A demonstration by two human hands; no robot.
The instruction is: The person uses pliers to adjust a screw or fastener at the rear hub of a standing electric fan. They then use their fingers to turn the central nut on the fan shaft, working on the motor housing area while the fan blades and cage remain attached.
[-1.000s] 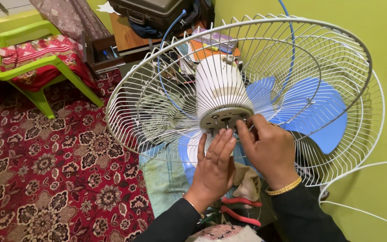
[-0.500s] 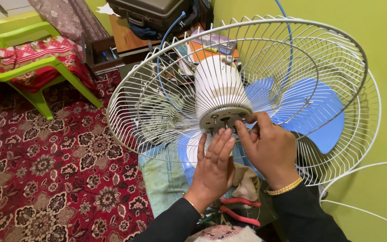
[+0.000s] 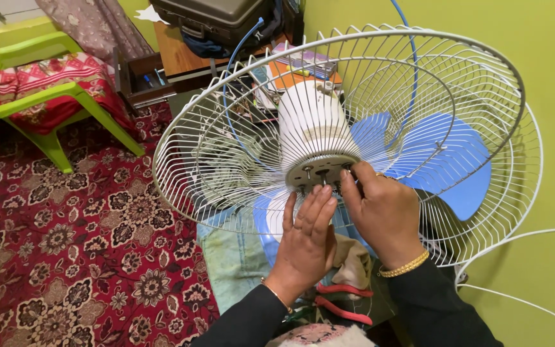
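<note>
While we look down from the head camera, our left hand [image 3: 306, 241] lies flat, fingers straight and close together, their tips touching the lower edge of the round grey metal face plate [image 3: 321, 171] of a white ribbed cylindrical fan motor [image 3: 313, 125]; it grips nothing. Our right hand [image 3: 383, 212] curls beside it, thumb and forefinger pinched at the plate's right edge, though we cannot tell what small part sits between them. That motor sits in the middle of a white wire fan guard [image 3: 226, 128], tilted toward us, with pale blue plastic blades [image 3: 448, 160] behind its wires. Below our wrists lie red-handled pliers [image 3: 342, 302] on a pale green cloth [image 3: 232, 257]. Further left, we see a red patterned carpet [image 3: 65, 257] and a lime green plastic chair [image 3: 46, 96].
</note>
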